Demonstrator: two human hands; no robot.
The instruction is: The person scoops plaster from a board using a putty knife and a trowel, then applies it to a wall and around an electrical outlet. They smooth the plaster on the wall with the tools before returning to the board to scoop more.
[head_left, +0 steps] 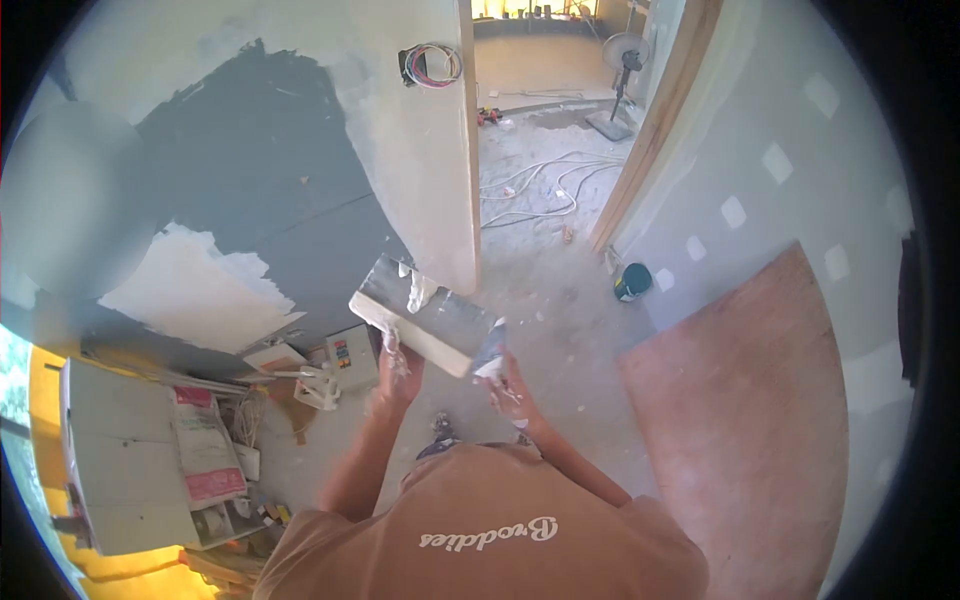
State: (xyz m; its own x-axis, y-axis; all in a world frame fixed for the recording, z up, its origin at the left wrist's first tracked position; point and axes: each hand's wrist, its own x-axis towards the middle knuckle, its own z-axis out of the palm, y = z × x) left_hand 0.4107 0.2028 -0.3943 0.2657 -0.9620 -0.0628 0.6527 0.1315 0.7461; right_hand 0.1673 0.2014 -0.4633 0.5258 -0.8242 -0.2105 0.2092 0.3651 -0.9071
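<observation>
In front of my chest, my left hand (399, 368) is closed on a rectangular plasterer's hawk (440, 318) from its near side. The hawk is tilted, with a grey face, a broad cream band along the near edge and a white lump of plaster (421, 291) on top. My right hand (514, 392) grips a plaster-smeared putty knife (489, 350), its blade right at the hawk's right end. White plaster smears both hands. Left of the hawk stands a dark grey wall (300, 190) with a white plastered patch (200, 285).
A doorway with a timber frame (655, 130) opens ahead, with white cables (560, 190) and a pedestal fan (626, 60) beyond. A dark bucket (632, 281) stands by the right wall, near a reddish-brown board (745, 400). Bags (210, 445) and tools lie at left.
</observation>
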